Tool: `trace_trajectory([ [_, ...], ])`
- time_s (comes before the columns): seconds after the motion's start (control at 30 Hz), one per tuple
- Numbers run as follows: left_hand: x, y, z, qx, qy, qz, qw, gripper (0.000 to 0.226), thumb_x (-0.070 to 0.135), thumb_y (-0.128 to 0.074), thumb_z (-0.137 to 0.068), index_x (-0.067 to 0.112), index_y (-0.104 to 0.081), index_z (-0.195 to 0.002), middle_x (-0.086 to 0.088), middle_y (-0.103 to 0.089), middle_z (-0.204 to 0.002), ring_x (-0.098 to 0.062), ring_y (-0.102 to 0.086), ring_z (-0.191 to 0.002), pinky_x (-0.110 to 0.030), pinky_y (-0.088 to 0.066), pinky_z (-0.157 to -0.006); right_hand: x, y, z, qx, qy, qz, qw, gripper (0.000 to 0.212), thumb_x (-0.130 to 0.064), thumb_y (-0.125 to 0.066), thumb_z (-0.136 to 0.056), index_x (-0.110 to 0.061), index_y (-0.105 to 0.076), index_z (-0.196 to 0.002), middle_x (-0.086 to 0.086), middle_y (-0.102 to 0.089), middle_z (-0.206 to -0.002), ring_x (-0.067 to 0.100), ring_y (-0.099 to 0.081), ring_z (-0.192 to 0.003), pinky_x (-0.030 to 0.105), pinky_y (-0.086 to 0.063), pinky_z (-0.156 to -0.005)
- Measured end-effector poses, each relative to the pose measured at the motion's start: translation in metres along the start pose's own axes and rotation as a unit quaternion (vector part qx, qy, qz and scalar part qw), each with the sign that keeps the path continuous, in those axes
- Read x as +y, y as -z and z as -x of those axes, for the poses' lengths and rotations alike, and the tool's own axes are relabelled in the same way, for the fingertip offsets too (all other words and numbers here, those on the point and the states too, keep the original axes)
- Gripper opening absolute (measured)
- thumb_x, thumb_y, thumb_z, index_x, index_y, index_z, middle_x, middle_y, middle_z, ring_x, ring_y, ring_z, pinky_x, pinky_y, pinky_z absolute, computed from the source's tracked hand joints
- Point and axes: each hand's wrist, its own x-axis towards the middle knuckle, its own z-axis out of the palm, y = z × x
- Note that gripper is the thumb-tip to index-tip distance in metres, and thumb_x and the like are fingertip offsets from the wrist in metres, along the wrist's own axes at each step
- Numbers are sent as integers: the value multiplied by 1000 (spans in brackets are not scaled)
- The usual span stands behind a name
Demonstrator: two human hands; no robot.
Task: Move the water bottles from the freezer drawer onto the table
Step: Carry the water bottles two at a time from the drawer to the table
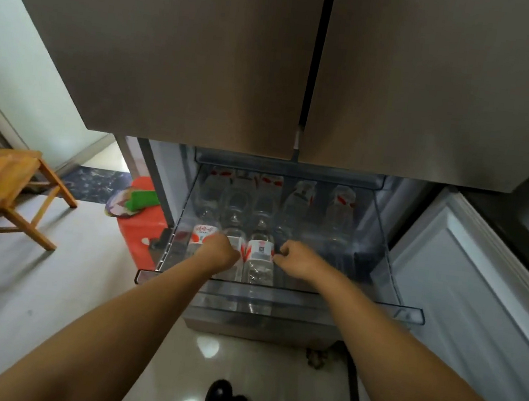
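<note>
The clear freezer drawer (278,296) is pulled out below the closed fridge doors. Several clear water bottles with red-and-white labels lie in it in two rows, a back row (266,200) and a front row of three. My left hand (218,251) reaches into the drawer, its fingers curled down over the second front bottle (235,241), next to the leftmost one (203,236). My right hand (297,260) is in the drawer just right of the third front bottle (259,259), fingers curled and thumb at the bottle's side. Its grip is blurred.
The two fridge doors (206,62) overhang the drawer. An open white door panel (464,289) stands to the right. A wooden stool (4,184) is on the floor at left, with a red bag (141,226) and a green item beside the fridge. My shoe (224,400) is below.
</note>
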Motion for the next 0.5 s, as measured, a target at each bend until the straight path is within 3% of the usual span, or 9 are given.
trace_trajectory([
  [0.1, 4, -9, -16, -45, 14, -49, 998, 37, 31, -43, -99, 10, -53, -128, -12, -57, -129, -26, -52, -121, -35, -39, -104, -15, -3, -11, -85, -31, 13, 996, 40, -28, -52, -98, -8, -54, -133, 13, -56, -134, 27, -56, -119, 29, -45, -89],
  [0.2, 10, -10, -31, -67, 24, -30, 997, 36, 27, -46, -98, 8, -53, -129, -16, -57, -130, -28, -52, -121, -38, -41, -107, -31, -4, -19, -126, -51, -5, 991, 46, -28, -46, -101, -9, -42, -143, 16, -45, -144, 35, -50, -127, 36, -48, -99],
  [0.27, 10, -7, -40, -77, 38, -22, 996, 39, 23, -49, -98, 4, -49, -132, -18, -51, -136, -30, -48, -127, -37, -38, -109, -34, -7, -26, -130, -49, 5, 990, 45, -24, -41, -103, -5, -40, -144, 19, -44, -146, 34, -46, -131, 36, -34, -113],
  [0.37, 7, -6, -47, -98, 51, -57, 992, 40, 26, -50, -97, 6, -50, -132, -16, -52, -137, -29, -49, -127, -37, -39, -109, -30, -16, -41, -144, -82, -2, 986, 51, -35, -46, -100, -10, -41, -144, 16, -46, -144, 34, -49, -128, 44, -46, -103],
  [0.5, 0, -21, -60, -84, 56, -104, 989, 36, 31, -48, -96, 10, -57, -124, -11, -60, -127, -28, -55, -118, -38, -44, -103, -15, -35, -65, -144, -150, -48, 977, 71, -55, -59, -86, -20, -40, -144, 12, -48, -142, 39, -59, -115, 46, -60, -71],
])
